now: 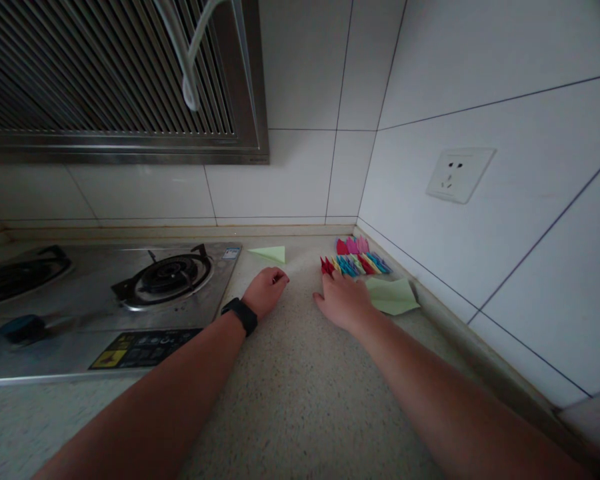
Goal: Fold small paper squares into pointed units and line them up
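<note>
My right hand (344, 301) reaches to a row of small folded paper pieces (367, 265) in red, blue, yellow and other colours. Its fingers are stretched out at the row's left end and the thumb stands apart. A sheet of light green paper (394, 296) with creases lies just right of that hand, partly behind it. Loosely curled on the counter, my left hand (265, 292) shows nothing between its fingers; a black watch is on the wrist. Beyond it lies a pale green folded paper triangle (274, 254). Pink and red folded paper pieces (353, 245) sit behind the coloured row.
A gas stove (175, 320) with burners and knobs takes up the left of the speckled counter (290, 400). Above it hangs a range hood (130, 150) with a white cable (190, 93). The tiled wall at right carries a socket (460, 175).
</note>
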Demonstrator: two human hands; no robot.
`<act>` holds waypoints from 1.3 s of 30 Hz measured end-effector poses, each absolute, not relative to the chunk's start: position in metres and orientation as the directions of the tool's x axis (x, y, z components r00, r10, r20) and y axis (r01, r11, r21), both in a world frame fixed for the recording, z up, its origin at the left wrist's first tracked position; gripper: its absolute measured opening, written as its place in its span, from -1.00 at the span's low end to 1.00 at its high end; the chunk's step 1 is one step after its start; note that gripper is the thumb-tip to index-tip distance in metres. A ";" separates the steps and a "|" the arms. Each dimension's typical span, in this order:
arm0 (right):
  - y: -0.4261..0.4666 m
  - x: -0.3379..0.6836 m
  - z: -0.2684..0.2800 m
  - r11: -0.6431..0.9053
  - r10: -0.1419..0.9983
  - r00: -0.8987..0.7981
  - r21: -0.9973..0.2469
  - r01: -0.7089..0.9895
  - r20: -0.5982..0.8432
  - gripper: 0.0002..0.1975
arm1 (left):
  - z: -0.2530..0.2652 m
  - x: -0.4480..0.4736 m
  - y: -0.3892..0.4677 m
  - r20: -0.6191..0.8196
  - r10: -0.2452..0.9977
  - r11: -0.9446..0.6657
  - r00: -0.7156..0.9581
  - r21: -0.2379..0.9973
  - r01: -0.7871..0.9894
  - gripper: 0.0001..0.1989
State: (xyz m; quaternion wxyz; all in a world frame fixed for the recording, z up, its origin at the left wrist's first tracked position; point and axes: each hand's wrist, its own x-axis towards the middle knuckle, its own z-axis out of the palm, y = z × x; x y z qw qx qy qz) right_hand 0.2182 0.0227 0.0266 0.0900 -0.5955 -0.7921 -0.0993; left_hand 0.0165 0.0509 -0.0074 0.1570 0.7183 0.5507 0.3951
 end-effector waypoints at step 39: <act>0.005 0.200 0.033 0.802 0.591 -0.802 -0.172 0.573 0.088 -0.79 | -0.006 0.012 0.054 0.331 0.915 -0.352 0.229 0.379 0.856 -0.76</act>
